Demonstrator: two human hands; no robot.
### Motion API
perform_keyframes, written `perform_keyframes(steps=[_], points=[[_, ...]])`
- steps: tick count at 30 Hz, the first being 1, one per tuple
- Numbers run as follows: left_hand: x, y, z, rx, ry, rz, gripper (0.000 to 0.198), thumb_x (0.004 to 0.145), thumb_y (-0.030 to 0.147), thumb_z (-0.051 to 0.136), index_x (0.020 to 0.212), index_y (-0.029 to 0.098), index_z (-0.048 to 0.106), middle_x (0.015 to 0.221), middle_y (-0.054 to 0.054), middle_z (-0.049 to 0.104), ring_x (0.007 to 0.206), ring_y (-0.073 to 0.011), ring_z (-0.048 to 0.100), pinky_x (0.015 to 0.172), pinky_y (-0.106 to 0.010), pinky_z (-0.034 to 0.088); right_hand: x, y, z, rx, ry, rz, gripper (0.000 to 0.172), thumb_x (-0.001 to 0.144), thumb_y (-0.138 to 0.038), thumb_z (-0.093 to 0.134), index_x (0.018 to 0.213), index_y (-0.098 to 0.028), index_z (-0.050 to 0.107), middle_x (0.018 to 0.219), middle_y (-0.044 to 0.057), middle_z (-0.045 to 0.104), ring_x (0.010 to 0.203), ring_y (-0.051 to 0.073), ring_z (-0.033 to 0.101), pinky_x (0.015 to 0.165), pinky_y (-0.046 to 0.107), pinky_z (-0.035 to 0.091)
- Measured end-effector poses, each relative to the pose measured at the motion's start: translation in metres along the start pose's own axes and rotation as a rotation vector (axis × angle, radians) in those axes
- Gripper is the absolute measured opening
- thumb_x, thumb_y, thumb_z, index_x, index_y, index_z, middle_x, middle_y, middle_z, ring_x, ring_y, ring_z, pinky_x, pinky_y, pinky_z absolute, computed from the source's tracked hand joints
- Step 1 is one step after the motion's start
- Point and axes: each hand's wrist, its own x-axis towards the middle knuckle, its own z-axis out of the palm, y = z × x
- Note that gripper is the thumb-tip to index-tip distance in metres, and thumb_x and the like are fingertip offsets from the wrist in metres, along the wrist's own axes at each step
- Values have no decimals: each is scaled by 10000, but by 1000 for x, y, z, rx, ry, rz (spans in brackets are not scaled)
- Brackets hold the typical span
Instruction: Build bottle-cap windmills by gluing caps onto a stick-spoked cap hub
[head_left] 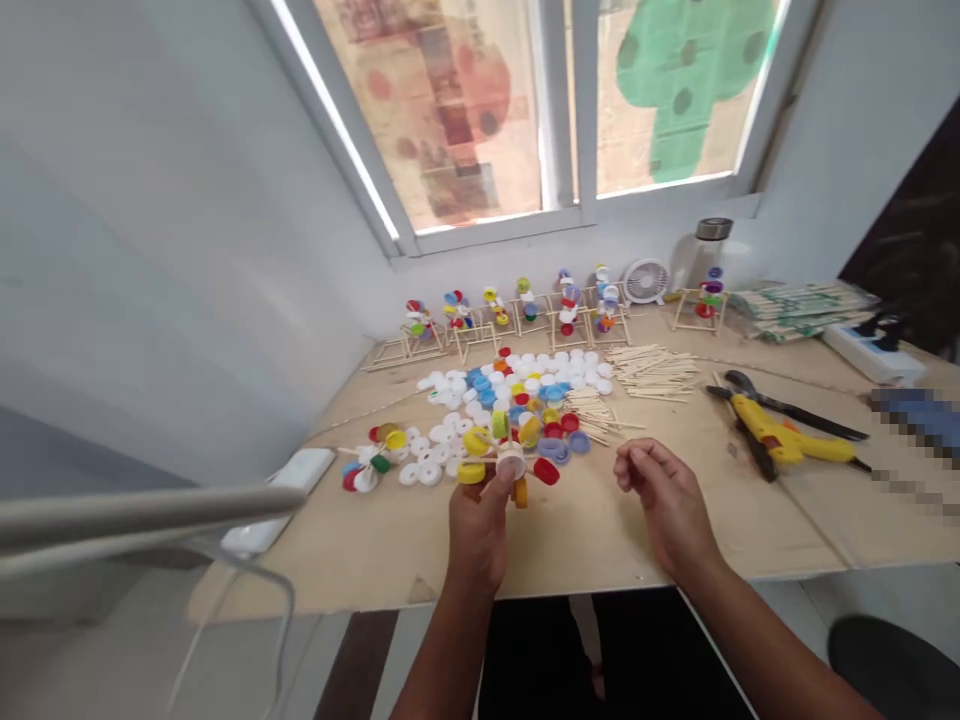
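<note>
My left hand [478, 535] is closed on a wheel of bottle caps [511, 459], gripping it by its white hub. Yellow, red and orange caps sit on the ends of wooden sticks around that hub. To the right, my right hand [670, 500] hovers over the table with its fingers curled and thumb against them; what they hold, if anything, I cannot make out. Beyond the wheel lie many loose white and coloured bottle caps [431, 470]. A second cap wheel [367, 458] rests on the table at the left.
Stick frames with cap wheels [457, 315] line the wall side of the wooden table [577, 540]. Wooden sticks [652, 372] lie in piles. At the right are a yellow glue gun [787, 437], black-handled pliers [787, 405] and a power strip [874, 355]. A small fan [646, 281] stands behind.
</note>
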Motion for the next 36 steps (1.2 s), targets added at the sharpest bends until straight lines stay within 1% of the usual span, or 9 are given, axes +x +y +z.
perform_keyframes(steps=[3,6,11,15,19,24,27,31,36], points=[[7,9,-15,37,-19,-19,327,576,303,824,836,139,710,738,-29,693,722,-138,622,718,-254,470,14,-6,6,-167,-94,-7,258,772,-416,647,880,-182,649,774,28,627,687,137,518,657,265,405],[15,20,-32,34,-2,-3,327,571,316,826,817,135,710,738,-31,691,715,-134,618,727,-255,474,27,-12,15,-358,-178,-60,250,786,-410,613,903,-191,648,819,33,648,766,162,558,716,288,418],[19,28,-57,-6,92,36,278,597,299,813,789,129,703,739,-27,679,698,-120,614,704,-237,482,52,-5,26,-880,-423,-191,188,810,-335,540,882,-204,655,904,45,674,842,205,594,743,327,423],[15,25,-67,11,129,30,268,606,283,808,790,120,705,731,-28,674,698,-122,614,668,-225,486,68,10,36,-1213,-517,-396,179,818,-248,512,905,-213,664,1002,62,672,960,227,584,827,351,399],[13,22,-68,-7,140,5,282,586,280,819,785,122,697,727,-26,678,692,-122,613,684,-233,493,69,19,54,-1407,-579,-533,185,838,-222,499,930,-191,656,962,80,671,933,225,578,793,335,380],[16,23,-70,-55,189,-28,333,561,315,826,789,118,684,720,-28,678,652,-117,610,666,-229,487,63,20,68,-1485,-615,-652,188,829,-196,533,985,-206,637,955,57,671,974,219,562,803,328,335],[15,23,-74,-84,209,-26,341,559,319,828,801,125,689,720,-19,676,645,-109,607,659,-221,482,67,22,66,-1518,-565,-662,167,849,-198,514,962,-209,637,912,40,679,911,199,572,781,319,313],[12,20,-75,-87,229,-24,328,559,320,829,790,131,692,721,-19,677,653,-114,610,663,-226,487,74,27,63,-1605,-514,-724,142,858,-251,525,919,-200,642,888,49,683,892,221,557,752,329,286],[12,14,-71,-66,239,-17,349,552,324,829,812,133,696,744,-26,691,689,-127,628,708,-242,492,76,38,75,-1731,-484,-831,212,858,-354,534,904,-175,639,876,85,674,875,255,525,744,357,257]])
